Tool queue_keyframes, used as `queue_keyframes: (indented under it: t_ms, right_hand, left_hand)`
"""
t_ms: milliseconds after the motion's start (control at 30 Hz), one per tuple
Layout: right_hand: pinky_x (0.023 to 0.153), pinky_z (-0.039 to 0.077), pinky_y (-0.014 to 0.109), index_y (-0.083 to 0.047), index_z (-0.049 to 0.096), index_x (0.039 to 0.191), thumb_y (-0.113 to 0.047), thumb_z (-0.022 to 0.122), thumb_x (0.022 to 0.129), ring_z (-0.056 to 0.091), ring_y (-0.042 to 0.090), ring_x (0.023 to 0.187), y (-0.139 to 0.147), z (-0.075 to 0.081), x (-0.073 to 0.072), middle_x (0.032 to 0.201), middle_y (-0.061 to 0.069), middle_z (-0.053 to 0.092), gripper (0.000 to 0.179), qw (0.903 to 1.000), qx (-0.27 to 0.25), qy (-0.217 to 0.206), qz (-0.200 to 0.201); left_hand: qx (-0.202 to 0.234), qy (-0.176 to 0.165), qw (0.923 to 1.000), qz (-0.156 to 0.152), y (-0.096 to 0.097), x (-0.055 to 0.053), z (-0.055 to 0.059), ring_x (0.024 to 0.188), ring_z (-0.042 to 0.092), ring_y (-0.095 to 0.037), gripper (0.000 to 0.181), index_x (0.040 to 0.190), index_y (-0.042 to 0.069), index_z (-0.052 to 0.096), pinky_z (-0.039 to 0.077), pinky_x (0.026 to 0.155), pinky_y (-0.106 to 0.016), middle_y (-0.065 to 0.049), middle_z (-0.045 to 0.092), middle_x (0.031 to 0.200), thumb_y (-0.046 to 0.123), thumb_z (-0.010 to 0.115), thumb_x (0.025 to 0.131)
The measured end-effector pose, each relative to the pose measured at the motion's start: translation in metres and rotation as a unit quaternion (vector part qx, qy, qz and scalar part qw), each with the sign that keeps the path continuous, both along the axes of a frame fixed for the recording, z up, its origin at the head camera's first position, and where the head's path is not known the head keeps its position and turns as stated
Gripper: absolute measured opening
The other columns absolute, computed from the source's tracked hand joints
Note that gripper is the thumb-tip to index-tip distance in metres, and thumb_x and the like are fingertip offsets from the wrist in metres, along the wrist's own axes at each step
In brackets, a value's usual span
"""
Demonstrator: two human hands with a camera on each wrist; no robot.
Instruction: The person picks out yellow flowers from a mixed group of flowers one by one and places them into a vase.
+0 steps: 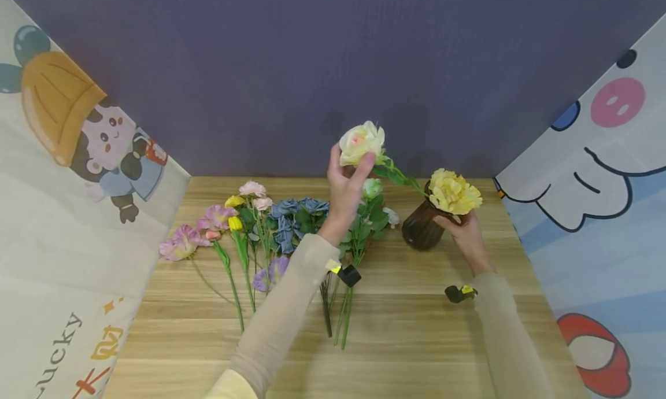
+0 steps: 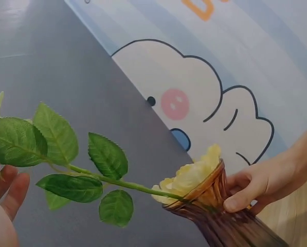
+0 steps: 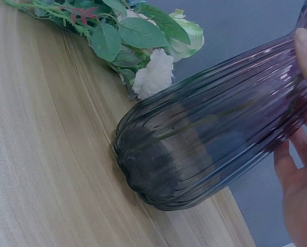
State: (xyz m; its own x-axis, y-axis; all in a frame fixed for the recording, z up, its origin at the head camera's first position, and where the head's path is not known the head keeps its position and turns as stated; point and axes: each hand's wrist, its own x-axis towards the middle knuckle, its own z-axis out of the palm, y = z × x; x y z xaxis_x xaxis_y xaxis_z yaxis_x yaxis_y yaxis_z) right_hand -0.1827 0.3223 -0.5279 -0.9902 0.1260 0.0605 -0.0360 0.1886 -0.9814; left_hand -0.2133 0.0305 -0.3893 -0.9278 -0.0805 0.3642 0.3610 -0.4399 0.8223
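My left hand (image 1: 346,192) holds a cream rose (image 1: 362,142) by its bloom, thumb on the near side. Its green leafy stem (image 2: 135,187) slants down to the right, and the end passes into the mouth of a ribbed dark glass vase (image 1: 422,225). A full yellow flower (image 1: 455,192) stands in the same vase, its bloom at the rim. With thumb and fingers, my right hand (image 1: 466,237) grips the vase near its neck. In the right wrist view, stems show faintly through the glass body (image 3: 204,128).
Left of the vase lie loose artificial flowers: a leafy bunch (image 1: 359,231) with a white-green bloom, blue flowers (image 1: 285,225), yellow tulips (image 1: 236,223), pink ones (image 1: 252,189) and purple ones (image 1: 179,243). A dark wall (image 1: 333,58) closes the wooden table (image 1: 406,341) at the back, with printed panels on both sides.
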Motion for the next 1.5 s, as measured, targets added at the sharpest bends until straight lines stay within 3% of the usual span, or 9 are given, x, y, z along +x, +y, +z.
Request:
queue_keyframes:
  t_ms: [300,600,833,1133,1300,1500]
  right_hand:
    - [0.102,0.044,0.010,-0.021,0.030,0.160,-0.010,0.074,0.096,0.042,0.015,0.141,0.002,-0.001,0.001,0.158,0.008,0.040,0.079,1.0000,0.002,0.007,0.001]
    - [0.100,0.045,0.010,-0.020,0.034,0.158,-0.006,0.074,0.095,0.046,0.010,0.135,0.000,-0.002,0.001,0.152,0.002,0.045,0.076,0.9997,-0.018,0.016,0.003]
    - [0.097,0.047,0.009,-0.020,0.035,0.157,-0.008,0.075,0.095,0.047,0.010,0.133,0.000,-0.001,0.003,0.150,0.002,0.046,0.075,0.9996,-0.020,0.018,0.008]
    - [0.097,0.047,0.009,-0.019,0.034,0.158,-0.009,0.076,0.095,0.047,0.011,0.134,0.000,-0.002,0.002,0.152,0.005,0.045,0.077,0.9998,-0.017,0.012,0.005]
    - [0.099,0.046,0.009,-0.020,0.034,0.158,-0.008,0.076,0.094,0.046,0.011,0.135,-0.001,-0.001,0.002,0.152,0.004,0.045,0.077,0.9998,-0.013,0.013,0.005]
    - [0.099,0.046,0.009,-0.021,0.033,0.158,-0.007,0.075,0.095,0.045,0.012,0.136,-0.001,-0.001,0.001,0.152,0.005,0.044,0.078,0.9996,-0.016,0.020,0.009]
  left_hand:
    - [-0.039,-0.021,0.9990,-0.004,-0.002,0.001,-0.003,0.085,0.064,-0.009,0.048,0.139,-0.001,0.053,0.058,0.071,-0.023,0.002,0.063,0.108,0.012,0.068,0.096]
    - [-0.053,-0.030,0.9981,0.000,0.000,0.000,-0.006,0.088,0.064,-0.008,0.046,0.138,-0.001,0.056,0.060,0.073,-0.026,-0.002,0.064,0.111,0.010,0.069,0.096]
    - [-0.101,-0.021,0.9946,-0.012,0.002,0.002,0.001,0.089,0.067,-0.008,0.041,0.134,0.002,0.060,0.060,0.076,-0.026,-0.009,0.066,0.115,0.012,0.072,0.097]
    - [-0.172,-0.008,0.9849,-0.017,0.004,0.006,0.009,0.092,0.070,-0.013,0.044,0.139,0.007,0.061,0.063,0.082,-0.039,-0.014,0.068,0.120,0.018,0.073,0.098]
    - [-0.164,-0.006,0.9864,0.005,0.003,0.002,0.019,0.093,0.070,-0.016,0.047,0.141,0.006,0.060,0.063,0.083,-0.042,-0.014,0.068,0.122,0.017,0.074,0.097]
    - [-0.155,0.033,0.9873,0.005,0.002,0.001,0.039,0.092,0.069,-0.014,0.046,0.139,0.002,0.061,0.062,0.081,-0.030,-0.014,0.066,0.124,0.012,0.075,0.096]
